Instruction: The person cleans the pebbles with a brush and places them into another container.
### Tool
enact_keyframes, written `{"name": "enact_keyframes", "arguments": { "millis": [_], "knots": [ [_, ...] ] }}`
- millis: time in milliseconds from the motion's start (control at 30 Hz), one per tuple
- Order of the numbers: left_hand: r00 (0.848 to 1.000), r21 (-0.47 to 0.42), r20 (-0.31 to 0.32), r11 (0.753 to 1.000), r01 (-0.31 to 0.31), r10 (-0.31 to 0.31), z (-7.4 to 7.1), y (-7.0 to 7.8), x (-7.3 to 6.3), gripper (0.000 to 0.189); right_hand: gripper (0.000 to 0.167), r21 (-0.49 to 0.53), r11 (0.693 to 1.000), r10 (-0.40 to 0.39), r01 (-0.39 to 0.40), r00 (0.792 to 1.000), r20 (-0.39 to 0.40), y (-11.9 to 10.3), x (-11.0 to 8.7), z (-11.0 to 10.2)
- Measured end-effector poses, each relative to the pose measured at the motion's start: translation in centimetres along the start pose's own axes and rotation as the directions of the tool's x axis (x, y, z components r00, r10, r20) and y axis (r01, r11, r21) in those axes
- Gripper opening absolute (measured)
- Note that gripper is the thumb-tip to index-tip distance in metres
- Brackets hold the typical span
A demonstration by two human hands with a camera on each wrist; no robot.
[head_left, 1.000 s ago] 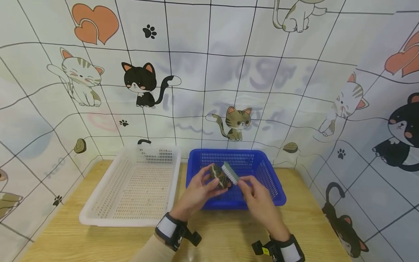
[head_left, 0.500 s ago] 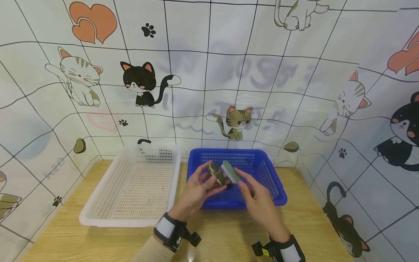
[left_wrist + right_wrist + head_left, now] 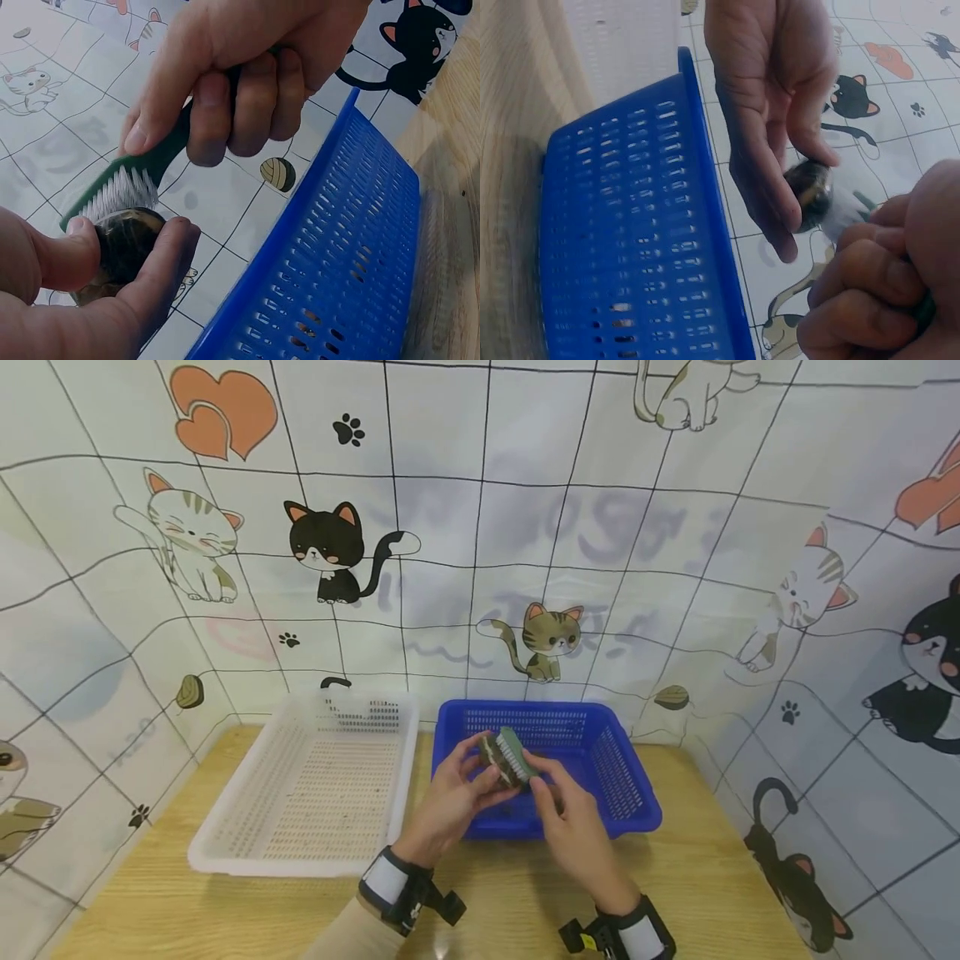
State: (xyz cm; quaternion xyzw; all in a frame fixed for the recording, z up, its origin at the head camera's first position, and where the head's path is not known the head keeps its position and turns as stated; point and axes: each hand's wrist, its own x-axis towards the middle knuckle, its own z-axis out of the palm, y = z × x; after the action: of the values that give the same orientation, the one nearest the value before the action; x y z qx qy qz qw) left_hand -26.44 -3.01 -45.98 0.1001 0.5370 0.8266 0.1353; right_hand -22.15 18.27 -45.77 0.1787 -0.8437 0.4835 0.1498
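My left hand (image 3: 448, 795) holds a dark, rounded, stone-like object (image 3: 129, 244) between thumb and fingers, over the blue basket. It is glossy, with pale and brown streaks. A green scrub brush (image 3: 97, 191) with white bristles lies against the object's upper side in the left wrist view. My right hand (image 3: 573, 827) grips the brush, its fingers curled round the handle and the thumb along its back. In the right wrist view the same object (image 3: 810, 193) shows between the left thumb and fingers, while the right fingers hide most of the brush.
The blue perforated basket (image 3: 637, 793) stands on the wooden table (image 3: 480, 893) beneath both hands, with small dark bits inside. To its left is a larger white perforated basket (image 3: 330, 793). A sheet printed with cats (image 3: 442, 527) rises behind and at both sides.
The brush has moved left from a small gap beside the object onto its surface, the right hand moving with it. The left hand keeps its hold on the object, nearly in place.
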Motion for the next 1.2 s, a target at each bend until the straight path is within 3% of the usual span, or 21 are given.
{"name": "enact_keyframes", "arguments": {
  "millis": [300,767,1000,1200],
  "knots": [
    [1.000,0.012,0.005,1.000,-0.006,0.006,0.3,0.0,0.2,0.067,0.038,-0.034,0.995,0.088,-0.090,0.994,-0.060,0.1,0.1,0.0],
    [0.998,0.076,-0.044,0.996,-0.036,0.040,0.0,-0.2,0.4,0.068,0.027,-0.061,0.998,-0.017,0.014,0.998,-0.052,-0.6,0.1,0.3],
    [0.999,0.136,0.023,0.990,-0.031,0.028,0.2,-0.3,0.2,0.070,0.026,-0.069,0.994,0.075,-0.080,0.994,-0.078,0.5,0.3,0.5],
    [0.998,0.114,-0.011,0.991,-0.064,0.066,0.1,-0.1,0.2,0.068,0.025,-0.046,0.993,0.107,-0.110,0.992,-0.068,0.6,0.4,0.0]
  ]
}}
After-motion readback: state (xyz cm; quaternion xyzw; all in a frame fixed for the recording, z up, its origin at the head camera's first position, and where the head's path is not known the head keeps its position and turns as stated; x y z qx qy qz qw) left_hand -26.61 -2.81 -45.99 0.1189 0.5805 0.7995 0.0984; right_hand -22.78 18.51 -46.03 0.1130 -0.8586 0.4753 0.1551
